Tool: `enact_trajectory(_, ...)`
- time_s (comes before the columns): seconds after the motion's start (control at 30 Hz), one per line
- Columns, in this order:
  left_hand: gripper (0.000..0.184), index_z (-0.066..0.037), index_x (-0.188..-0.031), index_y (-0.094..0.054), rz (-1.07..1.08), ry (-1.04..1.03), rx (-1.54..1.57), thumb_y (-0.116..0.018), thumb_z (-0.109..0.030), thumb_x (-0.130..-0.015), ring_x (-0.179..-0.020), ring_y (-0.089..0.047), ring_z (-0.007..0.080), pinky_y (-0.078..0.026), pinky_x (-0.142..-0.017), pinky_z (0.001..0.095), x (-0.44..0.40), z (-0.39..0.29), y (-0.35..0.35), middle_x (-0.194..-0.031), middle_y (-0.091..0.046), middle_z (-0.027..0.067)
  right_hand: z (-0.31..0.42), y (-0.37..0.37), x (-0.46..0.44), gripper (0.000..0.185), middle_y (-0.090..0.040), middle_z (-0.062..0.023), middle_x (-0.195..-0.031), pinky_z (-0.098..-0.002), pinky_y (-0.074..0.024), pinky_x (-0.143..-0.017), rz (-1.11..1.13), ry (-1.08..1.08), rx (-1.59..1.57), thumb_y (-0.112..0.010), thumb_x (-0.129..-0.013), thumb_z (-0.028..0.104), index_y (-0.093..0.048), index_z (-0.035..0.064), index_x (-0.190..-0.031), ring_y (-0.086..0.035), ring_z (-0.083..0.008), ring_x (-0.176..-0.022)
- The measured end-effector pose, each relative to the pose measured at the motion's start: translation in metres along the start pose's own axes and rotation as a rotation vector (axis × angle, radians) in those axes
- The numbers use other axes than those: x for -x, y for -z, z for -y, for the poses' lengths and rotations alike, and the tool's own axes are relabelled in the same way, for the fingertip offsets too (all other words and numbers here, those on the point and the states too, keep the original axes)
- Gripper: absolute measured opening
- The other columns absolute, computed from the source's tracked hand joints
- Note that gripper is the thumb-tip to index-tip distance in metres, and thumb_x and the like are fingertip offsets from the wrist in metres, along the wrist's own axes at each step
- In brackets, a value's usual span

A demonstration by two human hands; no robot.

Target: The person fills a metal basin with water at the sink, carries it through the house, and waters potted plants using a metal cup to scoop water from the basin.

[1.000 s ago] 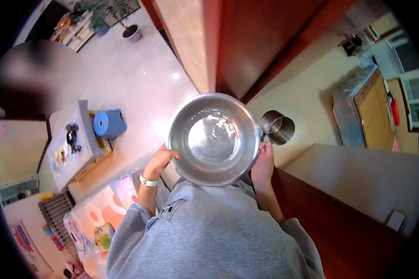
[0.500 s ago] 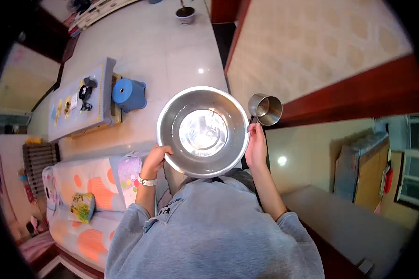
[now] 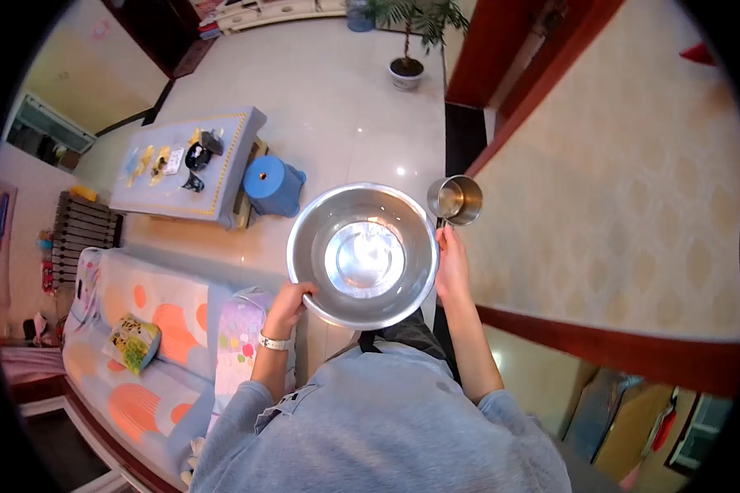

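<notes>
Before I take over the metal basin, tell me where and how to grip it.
Take the metal basin by its rim, coming from left and right at once, thumbs over the edge. It is wide, round and open-topped, with no handle in view, so opposite grips should keep it level.

Bright light glares in the basin and dots the floor; fisheye edges curve into black.
</notes>
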State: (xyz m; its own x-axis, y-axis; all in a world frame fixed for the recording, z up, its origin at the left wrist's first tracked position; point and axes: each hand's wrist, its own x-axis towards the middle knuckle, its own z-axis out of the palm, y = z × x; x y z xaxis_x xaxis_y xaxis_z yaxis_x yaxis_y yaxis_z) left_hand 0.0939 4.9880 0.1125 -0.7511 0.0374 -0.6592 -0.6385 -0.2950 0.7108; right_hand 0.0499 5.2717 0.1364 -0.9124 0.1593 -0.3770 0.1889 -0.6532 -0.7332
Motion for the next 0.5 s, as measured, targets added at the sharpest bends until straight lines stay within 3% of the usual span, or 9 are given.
enact_trajectory(0.13,0.016,0.004,-0.081,-0.053,-0.073,0.015,0.021,-0.052,0.002,-0.065,-0.057,-0.054,0.015,-0.044,-0.049,0.024,-0.017,-0.058,-0.037,-0.069,-0.055,0.0074,0.016,-0.018,-0.073,0.027,-0.038,0.0025,-0.066,-0.0196,-0.0323,-0.057,0.056,0.033,0.108,-0.035,-0.088,0.026,-0.043,0.0095,-0.068,-0.036,-0.0061,-0.061)
enact_trajectory(0.27,0.016,0.003,-0.081,-0.053,-0.167,-0.039,0.082,-0.052,0.002,-0.064,-0.057,-0.053,0.015,-0.044,-0.05,0.0246,-0.054,-0.097,-0.054,-0.068,-0.055,0.0068,0.03,-0.046,-0.136,0.026,-0.039,0.0028,-0.067,-0.0199,-0.0309,-0.06,0.128,-0.068,0.066,-0.037,-0.087,0.026,-0.043,0.0093,-0.068,-0.036,-0.0058,-0.065)
enact_trajectory(0.5,0.028,0.003,-0.091,-0.049,-0.103,-0.081,0.11,-0.049,0.002,-0.063,-0.061,-0.051,0.0137,-0.042,-0.054,0.0239,-0.127,-0.151,-0.043,-0.074,-0.053,0.0054,0.047,-0.106,-0.224,0.025,-0.041,0.002,-0.067,-0.0199,-0.0327,-0.06,0.137,-0.048,0.107,-0.036,-0.088,0.025,-0.042,0.0098,-0.068,-0.039,-0.0067,-0.064)
